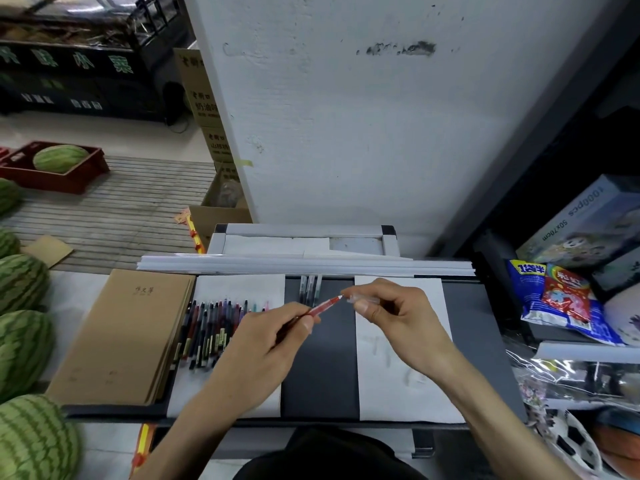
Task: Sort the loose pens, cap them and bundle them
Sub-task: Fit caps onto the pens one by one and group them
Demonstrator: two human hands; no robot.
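Pinches red pen [323, 304] in left grip [273, 336], tip aimed up and right. Pinches clear cap [363, 300] in right grip [394, 317], just beside that tip, both above tabletop [320, 368]. Has loose pens [211, 327] fanned on white sheet [239, 289] left of left grip, three pens [310, 289] just beyond.

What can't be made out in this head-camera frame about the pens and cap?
Head view:
Clear cap: blurred, half covered by right hand fingers.
Red pen: rear end hidden inside left hand.
Row of loose pens: right end behind left hand, count unknown.
Far pens: tops under white strips, too small to tell if capped.
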